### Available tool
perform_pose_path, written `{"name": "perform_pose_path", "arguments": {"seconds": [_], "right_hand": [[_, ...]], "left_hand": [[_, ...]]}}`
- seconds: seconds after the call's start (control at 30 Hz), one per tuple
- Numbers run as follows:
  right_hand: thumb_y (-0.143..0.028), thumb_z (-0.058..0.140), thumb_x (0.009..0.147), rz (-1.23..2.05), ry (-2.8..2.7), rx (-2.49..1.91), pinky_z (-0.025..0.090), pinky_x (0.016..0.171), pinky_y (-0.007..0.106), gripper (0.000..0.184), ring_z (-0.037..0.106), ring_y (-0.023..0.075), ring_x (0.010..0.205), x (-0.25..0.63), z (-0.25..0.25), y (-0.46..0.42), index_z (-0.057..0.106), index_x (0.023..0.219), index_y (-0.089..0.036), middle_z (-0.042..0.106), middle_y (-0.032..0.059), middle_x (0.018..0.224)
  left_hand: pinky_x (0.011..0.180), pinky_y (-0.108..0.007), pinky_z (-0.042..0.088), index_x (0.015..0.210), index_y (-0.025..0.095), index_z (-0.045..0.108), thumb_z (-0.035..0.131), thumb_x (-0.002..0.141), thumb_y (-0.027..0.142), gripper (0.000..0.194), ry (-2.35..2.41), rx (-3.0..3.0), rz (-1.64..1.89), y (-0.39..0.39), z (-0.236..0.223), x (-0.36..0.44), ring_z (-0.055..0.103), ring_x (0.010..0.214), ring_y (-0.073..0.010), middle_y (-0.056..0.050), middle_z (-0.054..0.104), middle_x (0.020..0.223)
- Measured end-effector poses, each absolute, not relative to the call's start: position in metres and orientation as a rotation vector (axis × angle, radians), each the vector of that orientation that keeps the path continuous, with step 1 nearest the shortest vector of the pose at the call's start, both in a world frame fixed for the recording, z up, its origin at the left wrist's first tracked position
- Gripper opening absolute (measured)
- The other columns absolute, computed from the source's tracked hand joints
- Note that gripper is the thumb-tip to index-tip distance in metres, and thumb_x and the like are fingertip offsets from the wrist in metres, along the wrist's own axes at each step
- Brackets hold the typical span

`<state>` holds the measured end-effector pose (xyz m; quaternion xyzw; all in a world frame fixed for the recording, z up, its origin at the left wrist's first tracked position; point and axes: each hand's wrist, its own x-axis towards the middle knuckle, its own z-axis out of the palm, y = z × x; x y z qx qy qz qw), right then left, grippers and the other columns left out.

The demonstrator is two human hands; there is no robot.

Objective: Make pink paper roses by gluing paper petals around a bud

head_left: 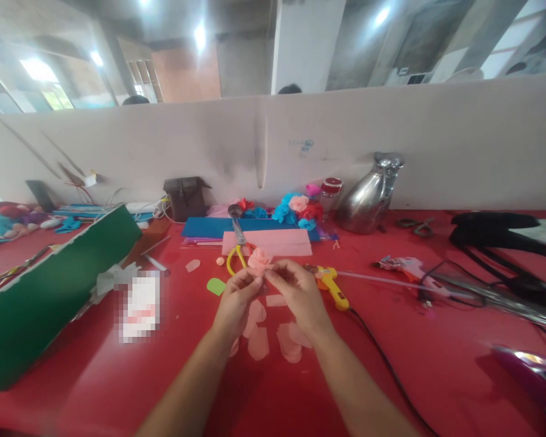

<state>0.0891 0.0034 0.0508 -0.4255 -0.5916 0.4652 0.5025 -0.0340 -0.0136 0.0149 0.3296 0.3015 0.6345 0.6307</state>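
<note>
A pink paper flower is held up between my two hands over the red table. My left hand pinches its base from the left. From the right, the fingers of my right hand are closed on its lower edge. Loose pink paper petals lie on the table below and between my wrists. Just behind my left hand are yellow-handled scissors. A yellow glue gun with a clear glue stick lies beside my right hand. A green paper piece rests left of my fingers.
Folded pink paper and blue paper lie ahead, with finished blue and red paper flowers behind. A steel jug stands against the partition. A green board is at left; a second glue gun and cords are at right.
</note>
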Motion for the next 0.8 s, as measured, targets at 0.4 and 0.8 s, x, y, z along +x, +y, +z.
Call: {"name": "perform_pose_path", "arguments": {"seconds": [0.4,0.8], "right_hand": [[-0.033,0.068,0.071,1.366,-1.350,-0.874,0.047,0.071,0.028,0.016,0.059,0.0171,0.078,0.0872,0.0520,0.0024,0.065,0.078,-0.019,0.065,0.0011,0.078],[-0.028,0.064,0.076,1.160,-1.416,-0.792,0.047,0.066,0.026,0.008,0.058,0.0143,0.069,0.0837,0.0474,-0.0014,0.063,0.077,-0.021,0.061,-0.0002,0.077]], "left_hand": [[0.070,-0.025,0.043,0.090,0.020,0.069,0.067,0.073,0.023,0.017,0.682,0.848,1.459,-0.0142,0.0168,-0.0336,0.053,0.070,-0.0105,-0.002,0.064,0.081],[0.067,-0.023,0.039,0.081,0.017,0.066,0.061,0.078,0.024,0.010,0.809,1.052,1.557,-0.0136,0.0118,-0.0368,0.048,0.066,-0.0095,0.001,0.057,0.067]]}}
